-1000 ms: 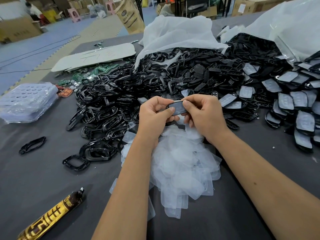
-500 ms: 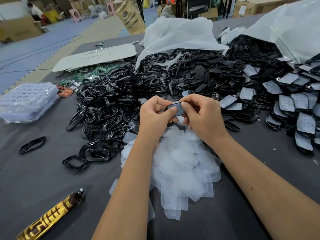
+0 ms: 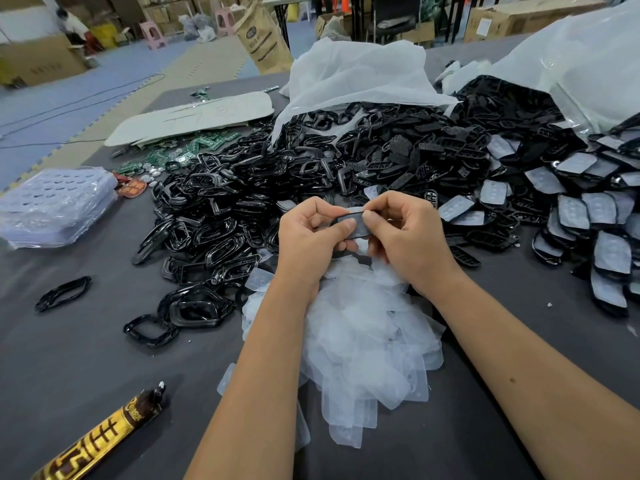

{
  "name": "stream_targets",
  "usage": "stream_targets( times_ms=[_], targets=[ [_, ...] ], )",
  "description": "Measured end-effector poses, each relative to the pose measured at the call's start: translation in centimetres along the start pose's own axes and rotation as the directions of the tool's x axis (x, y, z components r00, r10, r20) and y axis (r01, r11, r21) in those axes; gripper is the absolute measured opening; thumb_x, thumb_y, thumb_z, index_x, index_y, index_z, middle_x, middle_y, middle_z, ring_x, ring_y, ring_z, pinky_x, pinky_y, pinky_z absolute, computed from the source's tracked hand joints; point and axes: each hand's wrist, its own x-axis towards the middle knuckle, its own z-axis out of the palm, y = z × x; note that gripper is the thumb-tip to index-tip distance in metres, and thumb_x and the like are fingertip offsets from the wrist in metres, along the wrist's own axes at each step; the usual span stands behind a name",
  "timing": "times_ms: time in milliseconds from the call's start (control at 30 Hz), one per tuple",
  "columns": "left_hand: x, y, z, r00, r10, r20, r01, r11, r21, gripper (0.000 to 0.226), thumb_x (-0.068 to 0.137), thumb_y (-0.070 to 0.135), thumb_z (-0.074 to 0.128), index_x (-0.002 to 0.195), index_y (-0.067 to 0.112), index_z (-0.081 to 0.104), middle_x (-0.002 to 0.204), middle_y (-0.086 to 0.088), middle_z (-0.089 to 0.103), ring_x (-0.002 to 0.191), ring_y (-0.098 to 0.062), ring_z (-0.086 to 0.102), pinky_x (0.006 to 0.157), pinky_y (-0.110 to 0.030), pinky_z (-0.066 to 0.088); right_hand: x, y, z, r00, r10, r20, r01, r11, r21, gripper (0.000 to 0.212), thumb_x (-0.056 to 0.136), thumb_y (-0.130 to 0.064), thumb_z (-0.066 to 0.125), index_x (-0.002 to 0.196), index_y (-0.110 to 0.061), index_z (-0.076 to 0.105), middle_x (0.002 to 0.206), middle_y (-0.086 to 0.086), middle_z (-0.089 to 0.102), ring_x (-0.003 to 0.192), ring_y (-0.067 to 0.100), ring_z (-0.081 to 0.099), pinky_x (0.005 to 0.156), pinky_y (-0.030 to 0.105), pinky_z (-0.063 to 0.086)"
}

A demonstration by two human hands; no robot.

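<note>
Both hands meet over the middle of the grey table (image 3: pixel 69 358), holding one small black shell piece (image 3: pixel 358 229) in the air just above the near heap of translucent pads (image 3: pixel 363 323). The left hand (image 3: pixel 304 237) pinches the piece's left end, thumb flat on the near face and fingers curled behind it. The right hand (image 3: pixel 408 237) pinches the right end the same way, so the two thumb tips nearly touch on top of the piece. The face under the thumbs looks dull grey, so the step in hand seems to be pressing a pad into the shell, though I cannot tell whether the pad is fully seated. To do it well, the thumbs should work outward from the centre along the rim while the curled fingers back the shell from behind, so the thin frame does not flex or pop out of the grip. It is worth checking that every edge sits flush before letting go. The big pile of loose black frames (image 3: pixel 225 209) lies to the far left, and shells that already carry pads (image 3: pixel 606 244) lie to the right, which is likely where this one belongs. A stack of clear trays (image 3: pixel 52 202) sits at the far left edge, well apart.
</note>
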Motion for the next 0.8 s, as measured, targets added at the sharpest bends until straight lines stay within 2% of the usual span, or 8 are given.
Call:
stream_targets(
  times_ms=[100,167,300,467,567,633,700,800],
  targets=[
    [0.2,0.3,-0.5,0.999,-0.025,-0.031,0.022,0.996,-0.091,0.019,0.087,-0.013,0.070,0.082,0.005,0.065,0.060,0.000,0.064,0.049,-0.013,0.060,0.055,-0.022,0.055,-0.3,-0.7,0.0,0.986,-0.165,0.005,0.165,0.984,-0.067,0.017,0.096,-0.007,0.069,0.110,-0.016,0.072,0.090,-0.002,0.068,0.071,0.014,0.069,0.062,0.022,0.051],
    [0.4,0.6,-0.8,0.997,-0.072,-0.021,0.068,0.984,-0.163,0.020,0.088,-0.012,0.069,0.081,0.007,0.066,0.061,-0.001,0.064,0.050,-0.012,0.060,0.055,-0.019,0.053,-0.6,-1.1,0.2,0.957,-0.286,0.059,0.291,0.949,-0.120,0.019,0.093,-0.008,0.076,0.111,-0.013,0.076,0.102,0.001,0.067,0.082,0.011,0.066,0.071,0.013,0.047],
    [0.5,1.1,-1.1,0.984,-0.180,0.015,0.178,0.951,-0.251,0.018,0.089,-0.009,0.067,0.081,0.007,0.069,0.068,-0.004,0.067,0.054,-0.010,0.060,0.055,-0.016,0.052,-0.8,-1.4,0.2,0.940,-0.329,0.087,0.339,0.928,-0.153,0.022,0.089,-0.010,0.082,0.110,-0.007,0.079,0.108,0.008,0.064,0.087,0.015,0.064,0.068,0.007,0.043],
    [0.7,1.3,-1.3,0.971,-0.238,0.014,0.228,0.908,-0.353,0.014,0.094,-0.001,0.063,0.082,0.004,0.067,0.071,-0.006,0.065,0.053,-0.008,0.059,0.054,-0.014,0.052,-0.8,-1.1,0.5,0.907,-0.406,0.111,0.420,0.879,-0.225,0.020,0.091,-0.007,0.078,0.112,-0.007,0.080,0.110,0.010,0.061,0.090,0.015,0.061,0.073,0.009,0.042],
    [0.5,1.6,-1.2,0.969,-0.232,0.090,0.248,0.881,-0.403,0.025,0.092,0.027,0.071,0.088,0.003,0.069,0.079,-0.012,0.071,0.062,-0.015,0.069,0.060,-0.018,0.058,-0.6,-0.9,0.3,0.938,-0.346,0.006,0.343,0.927,-0.154,0.013,0.092,-0.009,0.077,0.105,-0.008,0.081,0.106,0.007,0.061,0.093,0.018,0.062,0.069,0.025,0.051],
    [0.3,1.4,-0.6,0.977,-0.183,0.108,0.209,0.920,-0.330,0.020,0.097,0.022,0.066,0.096,0.003,0.067,0.084,-0.014,0.072,0.070,-0.018,0.073,0.068,-0.021,0.060,-0.4,-0.7,-0.1,0.973,-0.215,-0.086,0.212,0.976,-0.045,0.007,0.093,-0.011,0.077,0.099,-0.012,0.080,0.104,0.008,0.061,0.095,0.017,0.062,0.064,0.043,0.056],
    [0.1,1.0,-0.1,0.988,-0.132,0.084,0.148,0.960,-0.237,0.007,0.100,0.007,0.064,0.093,0.006,0.064,0.086,-0.017,0.063,0.071,-0.017,0.072,0.075,-0.024,0.060,-0.3,-0.6,-0.2,0.987,-0.124,-0.103,0.128,0.991,0.033,0.008,0.093,-0.011,0.077,0.094,-0.018,0.079,0.103,0.007,0.061,0.091,0.012,0.061,0.064,0.042,0.056],
    [-0.1,0.9,0.0,0.993,-0.106,0.048,0.114,0.975,-0.192,0.014,0.097,0.001,0.066,0.087,0.010,0.063,0.079,-0.013,0.058,0.069,-0.014,0.068,0.072,-0.021,0.059,0.0,-0.4,-0.3,1.000,-0.018,0.010,0.016,0.975,0.221,0.009,0.096,-0.009,0.073,0.095,-0.013,0.080,0.093,0.004,0.062,0.071,0.010,0.058,0.059,0.026,0.051]
  ],
)
